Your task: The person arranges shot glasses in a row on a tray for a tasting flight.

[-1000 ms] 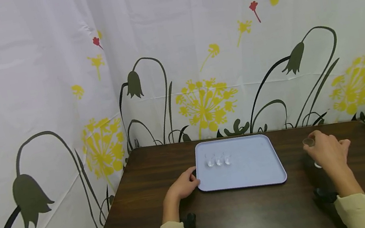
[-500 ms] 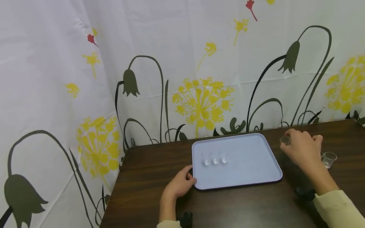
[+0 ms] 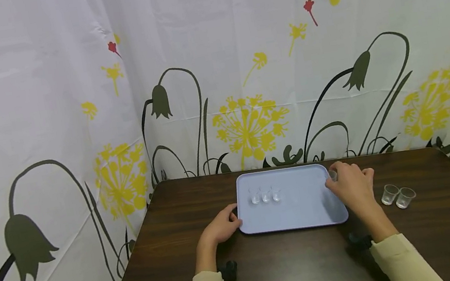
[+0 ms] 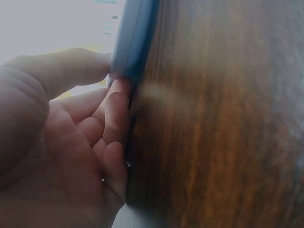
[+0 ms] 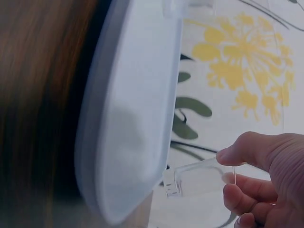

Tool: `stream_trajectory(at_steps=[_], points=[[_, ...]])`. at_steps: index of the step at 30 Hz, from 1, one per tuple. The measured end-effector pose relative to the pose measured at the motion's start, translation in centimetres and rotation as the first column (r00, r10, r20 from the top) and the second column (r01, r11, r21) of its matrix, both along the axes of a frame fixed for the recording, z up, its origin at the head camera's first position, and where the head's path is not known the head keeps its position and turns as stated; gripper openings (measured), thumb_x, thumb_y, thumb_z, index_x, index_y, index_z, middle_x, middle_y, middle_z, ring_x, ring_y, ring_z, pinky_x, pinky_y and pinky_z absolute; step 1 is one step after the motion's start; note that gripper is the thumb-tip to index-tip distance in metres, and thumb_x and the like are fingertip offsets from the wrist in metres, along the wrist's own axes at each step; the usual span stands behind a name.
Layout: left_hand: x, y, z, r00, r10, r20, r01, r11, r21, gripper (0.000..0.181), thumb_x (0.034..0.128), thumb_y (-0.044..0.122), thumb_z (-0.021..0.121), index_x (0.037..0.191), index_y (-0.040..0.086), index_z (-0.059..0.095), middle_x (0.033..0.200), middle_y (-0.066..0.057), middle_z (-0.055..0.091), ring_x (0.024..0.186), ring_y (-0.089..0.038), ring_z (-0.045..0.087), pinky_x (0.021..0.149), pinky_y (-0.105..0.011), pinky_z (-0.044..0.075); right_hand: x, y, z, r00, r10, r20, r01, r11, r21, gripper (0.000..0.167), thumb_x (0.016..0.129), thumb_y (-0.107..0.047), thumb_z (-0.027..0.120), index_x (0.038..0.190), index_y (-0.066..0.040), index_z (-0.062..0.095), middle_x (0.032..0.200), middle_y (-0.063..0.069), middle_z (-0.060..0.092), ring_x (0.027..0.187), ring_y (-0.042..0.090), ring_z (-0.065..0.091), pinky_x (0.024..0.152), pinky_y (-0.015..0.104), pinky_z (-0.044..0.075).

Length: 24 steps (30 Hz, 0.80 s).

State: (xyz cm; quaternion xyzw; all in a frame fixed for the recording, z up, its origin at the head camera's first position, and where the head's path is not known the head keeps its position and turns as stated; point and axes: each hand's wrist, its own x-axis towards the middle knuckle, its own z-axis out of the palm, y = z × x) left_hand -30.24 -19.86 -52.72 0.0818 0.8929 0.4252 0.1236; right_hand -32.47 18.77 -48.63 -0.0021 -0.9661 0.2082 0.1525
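Note:
My right hand (image 3: 352,186) pinches a small clear shot glass (image 5: 197,179) near its rim, thumb on one side and fingers on the other. That glass hangs above the right edge of the pale blue tray (image 3: 303,214). At the tray's left edge, my left hand (image 3: 220,226) grips the rim, with the thumb over it and the curled fingers against its side. Three clear shot glasses stand in a row on the tray's left half: a left one (image 3: 255,198), a middle one (image 3: 266,196) and a right one (image 3: 276,194).
Two more shot glasses, one (image 3: 390,194) and another (image 3: 405,198), stand side by side on the dark wooden table (image 3: 298,266), right of the tray. A white flowered curtain (image 3: 207,25) hangs behind the table's far edge.
My right hand has carried the shot glass leftward from the table's right side to the tray's right edge. The two glasses behind it have come into full view. My left hand stays at the tray.

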Motion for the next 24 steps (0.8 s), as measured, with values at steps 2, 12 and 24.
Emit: stream_trajectory(at_steps=[2, 12, 24], points=[[0.1, -0.1, 0.0, 1.0, 0.003, -0.002, -0.003, 1.0, 0.003, 0.061, 0.1025, 0.011, 0.065, 0.158, -0.004, 0.046, 0.095, -0.005, 0.056, 0.08, -0.017, 0.05, 0.075, -0.032, 0.041, -0.1, -0.6, 0.0, 1.0, 0.01, 0.003, -0.01, 1.0, -0.007, 0.043, 0.094, -0.025, 0.072, 0.127, 0.002, 0.073, 0.109, 0.025, 0.077, 0.106, 0.046, 0.066, 0.095, 0.068, 0.028], [0.3, -0.4, 0.0, 1.0, 0.012, -0.004, -0.012, 1.0, 0.008, 0.06, 0.1026, 0.011, 0.065, 0.157, -0.003, 0.046, 0.096, -0.005, 0.057, 0.081, -0.017, 0.051, 0.075, -0.032, 0.041, -0.3, -3.9, -0.3, 0.997, 0.081, 0.011, -0.081, 0.997, -0.02, 0.039, 0.094, -0.031, 0.074, 0.123, -0.004, 0.074, 0.08, 0.005, 0.071, 0.093, 0.035, 0.067, 0.093, 0.062, 0.031], [0.0, -0.2, 0.1, 1.0, -0.011, 0.001, 0.011, 1.0, 0.006, 0.06, 0.1034, 0.013, 0.065, 0.158, -0.004, 0.045, 0.097, -0.005, 0.057, 0.082, -0.017, 0.051, 0.076, -0.032, 0.041, -0.3, -7.0, -0.5, 0.987, 0.137, 0.082, -0.135, 0.99, -0.029, 0.04, 0.094, -0.038, 0.078, 0.119, -0.007, 0.07, 0.081, 0.001, 0.07, 0.074, 0.02, 0.063, 0.093, 0.059, 0.031]])
